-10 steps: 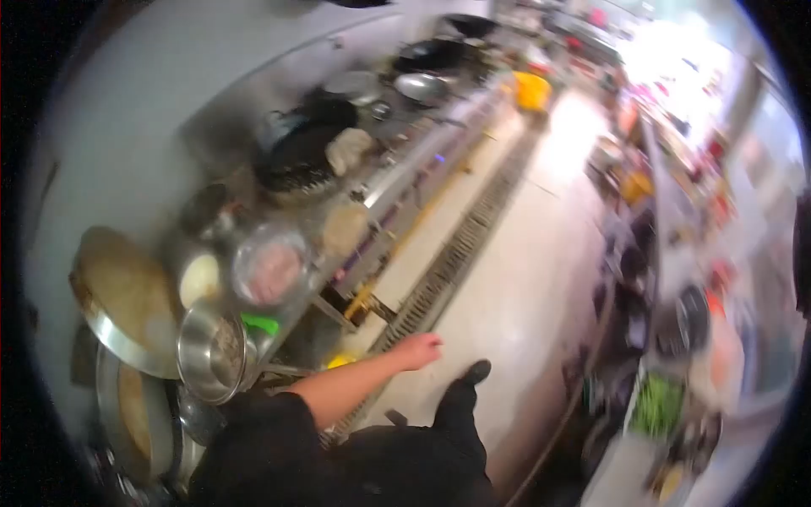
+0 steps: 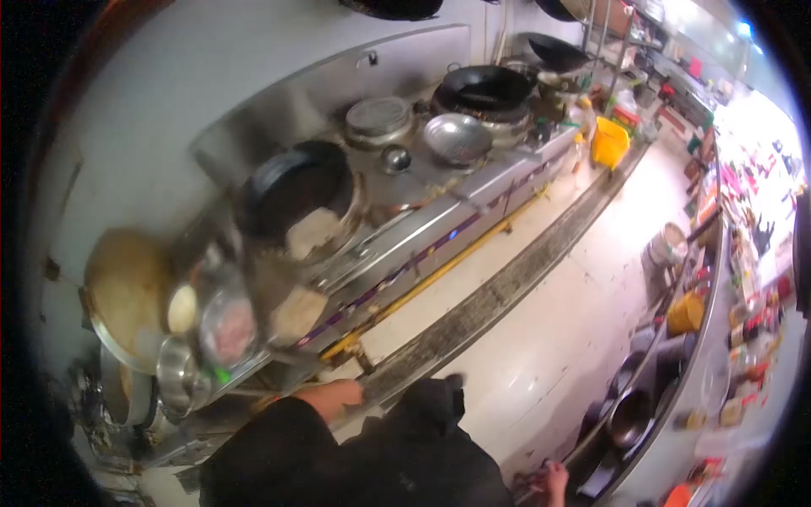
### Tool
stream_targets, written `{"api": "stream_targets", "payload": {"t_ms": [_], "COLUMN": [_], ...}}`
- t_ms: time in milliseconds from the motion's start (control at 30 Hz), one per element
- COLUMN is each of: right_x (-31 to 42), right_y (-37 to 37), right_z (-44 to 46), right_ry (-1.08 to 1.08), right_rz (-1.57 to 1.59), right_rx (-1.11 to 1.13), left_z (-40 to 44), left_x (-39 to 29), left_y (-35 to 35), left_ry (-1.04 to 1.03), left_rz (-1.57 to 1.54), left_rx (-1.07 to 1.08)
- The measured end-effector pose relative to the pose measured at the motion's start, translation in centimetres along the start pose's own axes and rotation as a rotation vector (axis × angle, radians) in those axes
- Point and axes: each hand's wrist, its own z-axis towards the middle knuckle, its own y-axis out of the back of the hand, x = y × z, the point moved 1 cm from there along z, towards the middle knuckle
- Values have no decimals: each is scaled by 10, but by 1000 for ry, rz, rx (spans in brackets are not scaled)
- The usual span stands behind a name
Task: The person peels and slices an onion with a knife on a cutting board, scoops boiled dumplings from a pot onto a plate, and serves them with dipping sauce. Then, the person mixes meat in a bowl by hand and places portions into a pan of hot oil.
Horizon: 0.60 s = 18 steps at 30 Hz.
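Note:
My left hand [image 2: 345, 395] hangs low beside my dark clothing, over the floor drain, near the counter's front edge; its fingers are blurred. At the bottom right, my right hand [image 2: 555, 475] is curled beside the lower shelf, with a small dark thing at its fingers that is too blurred to name. Left of my left hand stand a steel bowl [image 2: 176, 376] and a clear bowl of pink meat [image 2: 228, 329]. Above it, a pale cloth [image 2: 312, 233] lies on the rim of a black wok [image 2: 291, 190].
The stove [image 2: 397, 207] runs along the left wall, with another wok [image 2: 486, 87] and a metal strainer [image 2: 457, 138]. A drain channel [image 2: 507, 283] crosses the floor. A yellow bin [image 2: 610, 142] stands at its far end. Pots [image 2: 630, 418] sit on the right shelf.
The view has swung, bringing more of the stove into sight. My left hand has drawn back towards my body, and my right hand has come into view at the bottom.

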Motion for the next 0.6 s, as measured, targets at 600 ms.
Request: {"api": "stream_targets", "payload": {"t_ms": [600], "right_x": [235], "right_y": [320], "right_z": [592], "right_ry": [-769], "right_rz": [341], "right_rx": [-60], "left_z": [780], "left_x": [249], "left_y": [884], "left_ry": [166], "left_rz": [-1005], "left_rx": [-581]}}
